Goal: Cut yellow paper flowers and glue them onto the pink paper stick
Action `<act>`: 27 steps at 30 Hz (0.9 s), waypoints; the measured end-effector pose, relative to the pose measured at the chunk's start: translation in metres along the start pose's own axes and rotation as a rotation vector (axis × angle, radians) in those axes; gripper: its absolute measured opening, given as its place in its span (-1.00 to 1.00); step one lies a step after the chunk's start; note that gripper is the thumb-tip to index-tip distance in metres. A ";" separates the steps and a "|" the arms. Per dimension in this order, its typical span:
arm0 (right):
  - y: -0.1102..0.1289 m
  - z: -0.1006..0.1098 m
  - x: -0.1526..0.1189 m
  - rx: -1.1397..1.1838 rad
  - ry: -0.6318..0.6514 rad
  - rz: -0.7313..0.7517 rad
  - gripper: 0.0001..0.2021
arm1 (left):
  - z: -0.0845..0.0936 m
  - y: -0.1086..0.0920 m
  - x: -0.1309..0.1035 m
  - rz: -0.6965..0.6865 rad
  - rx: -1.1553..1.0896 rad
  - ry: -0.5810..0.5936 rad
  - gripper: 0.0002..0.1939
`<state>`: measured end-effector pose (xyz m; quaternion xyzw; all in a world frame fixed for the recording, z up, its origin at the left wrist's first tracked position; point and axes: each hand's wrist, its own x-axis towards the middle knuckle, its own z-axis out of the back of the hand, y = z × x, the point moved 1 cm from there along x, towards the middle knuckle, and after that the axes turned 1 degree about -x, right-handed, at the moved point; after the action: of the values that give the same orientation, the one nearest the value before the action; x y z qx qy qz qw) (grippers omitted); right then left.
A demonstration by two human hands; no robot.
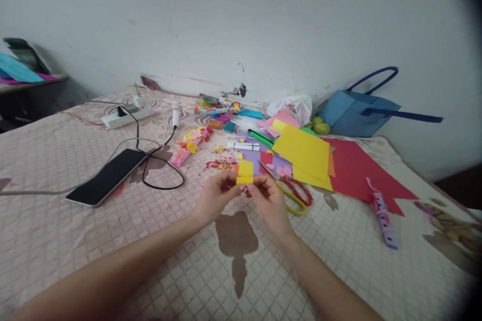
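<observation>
A small folded piece of yellow paper point(245, 170) is held up between both hands, above the near middle of the table. My left hand point(217, 195) pinches its left edge between thumb and fingers. On the other edge, my right hand point(269, 198) pinches it the same way, the two thumbs almost touching. Beside my right hand lie scissors point(297, 194) with red and yellow handles, blades pointing left. Colourful paper scraps point(225, 162) are scattered just beyond my left hand. A purple sheet point(251, 159) lies beyond the folded paper, partly covered.
Yellow sheets point(303, 153) and a red sheet point(361, 165) spread to the right. A blue bag point(357, 110) stands at the back right. On the left are a tablet-like black device point(109, 178), a power strip point(128, 118) and looping cables. A decorated paper roll point(384, 220) lies far right.
</observation>
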<state>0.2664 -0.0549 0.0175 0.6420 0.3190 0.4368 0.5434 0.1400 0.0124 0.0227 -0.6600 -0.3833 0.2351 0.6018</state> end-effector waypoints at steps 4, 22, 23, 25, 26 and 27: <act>0.001 0.000 -0.001 -0.011 0.001 0.004 -0.90 | 0.000 0.002 0.001 0.029 -0.039 -0.007 -0.78; 0.002 -0.007 -0.004 0.135 -0.016 -0.112 -0.86 | 0.001 0.004 0.001 0.016 0.061 -0.094 -0.77; 0.001 -0.007 -0.004 0.135 -0.016 -0.114 -0.86 | 0.001 0.004 0.001 0.026 0.051 -0.099 -0.77; 0.000 -0.007 -0.004 0.141 -0.022 -0.117 -0.87 | 0.001 0.002 0.002 0.053 0.024 -0.107 -0.76; -0.001 -0.007 -0.004 0.147 -0.025 -0.119 -0.88 | 0.001 0.001 0.002 0.068 0.010 -0.110 -0.75; -0.001 -0.007 -0.004 0.154 -0.025 -0.119 -0.88 | 0.001 0.001 0.003 0.080 0.001 -0.114 -0.75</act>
<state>0.2583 -0.0558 0.0159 0.6673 0.3825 0.3698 0.5213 0.1413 0.0149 0.0224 -0.6600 -0.3901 0.2966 0.5695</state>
